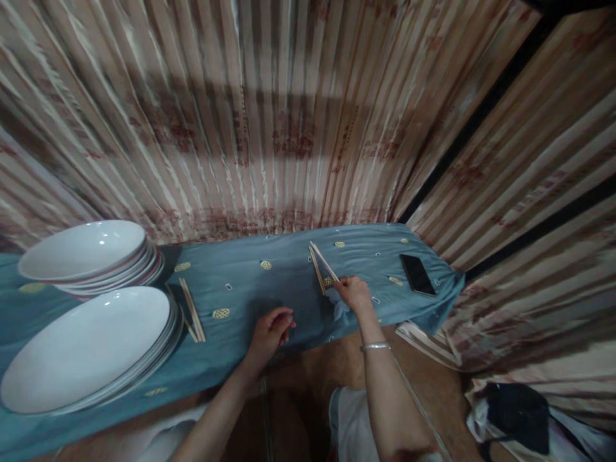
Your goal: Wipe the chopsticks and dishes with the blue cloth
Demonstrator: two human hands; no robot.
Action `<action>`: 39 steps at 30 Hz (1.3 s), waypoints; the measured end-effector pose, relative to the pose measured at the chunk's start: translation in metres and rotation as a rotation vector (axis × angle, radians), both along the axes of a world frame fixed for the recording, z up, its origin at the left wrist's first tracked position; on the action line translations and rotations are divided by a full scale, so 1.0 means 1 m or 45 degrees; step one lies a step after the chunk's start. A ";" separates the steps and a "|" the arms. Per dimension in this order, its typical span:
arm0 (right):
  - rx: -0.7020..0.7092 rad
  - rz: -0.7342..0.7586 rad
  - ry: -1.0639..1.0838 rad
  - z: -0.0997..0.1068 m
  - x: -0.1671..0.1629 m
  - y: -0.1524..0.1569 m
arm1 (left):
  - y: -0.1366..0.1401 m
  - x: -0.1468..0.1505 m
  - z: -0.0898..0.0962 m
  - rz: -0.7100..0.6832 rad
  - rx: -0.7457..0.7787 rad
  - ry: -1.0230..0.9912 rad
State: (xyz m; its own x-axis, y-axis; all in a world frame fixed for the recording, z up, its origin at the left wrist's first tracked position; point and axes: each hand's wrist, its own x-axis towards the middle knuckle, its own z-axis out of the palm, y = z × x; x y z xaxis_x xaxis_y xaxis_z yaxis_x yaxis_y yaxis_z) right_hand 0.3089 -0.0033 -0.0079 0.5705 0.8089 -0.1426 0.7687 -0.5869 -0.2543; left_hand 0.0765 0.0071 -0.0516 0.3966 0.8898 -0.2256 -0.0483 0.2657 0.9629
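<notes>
My right hand (355, 294) pinches the near end of a chopstick (323, 260), which points away from me over the blue tablecloth (269, 289). A second light wooden chopstick (316, 271) lies just left of it, and the two nearly meet at their far ends. Below my right fingers a crumpled bluish-grey cloth (341, 309) touches the table; whether the hand grips it too I cannot tell. My left hand (273, 330) hovers over the front edge of the table, fingers curled in, with nothing visible in them.
On the left stand a stack of white bowls (86, 250) and a stack of white oval plates (91, 346). More chopsticks (191, 310) lie beside the plates. A black phone (418, 274) rests near the right end. A pleated curtain (289, 128) hangs behind the table.
</notes>
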 end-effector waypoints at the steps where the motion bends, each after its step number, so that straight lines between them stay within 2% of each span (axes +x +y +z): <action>1: -0.013 -0.035 0.001 -0.002 0.002 0.003 | 0.000 0.002 -0.003 -0.002 0.018 0.000; 8: -0.003 -0.164 -0.050 -0.008 -0.002 0.016 | 0.013 0.040 -0.019 0.148 0.189 -0.052; 11: 0.000 -0.171 -0.059 -0.007 -0.003 0.017 | 0.019 0.062 -0.024 0.071 0.306 0.085; 14: 0.009 -0.108 -0.042 -0.003 -0.002 0.015 | 0.025 0.080 -0.026 0.039 0.344 0.122; 18: 0.050 0.117 0.033 0.002 0.004 0.007 | 0.030 0.096 -0.027 0.013 0.369 0.137; 21: 0.068 0.231 0.077 0.005 0.011 -0.001 | 0.031 0.104 -0.028 -0.012 0.389 0.137; 27: 0.081 0.249 0.098 0.003 0.023 -0.012 | 0.035 0.114 -0.029 -0.044 0.429 0.136; 33: 0.041 0.187 -0.042 -0.007 0.012 -0.001 | 0.041 0.125 -0.034 -0.034 0.440 0.143; 39: -0.021 0.229 -0.087 -0.011 0.002 0.006 | 0.045 0.131 -0.041 -0.022 0.465 0.132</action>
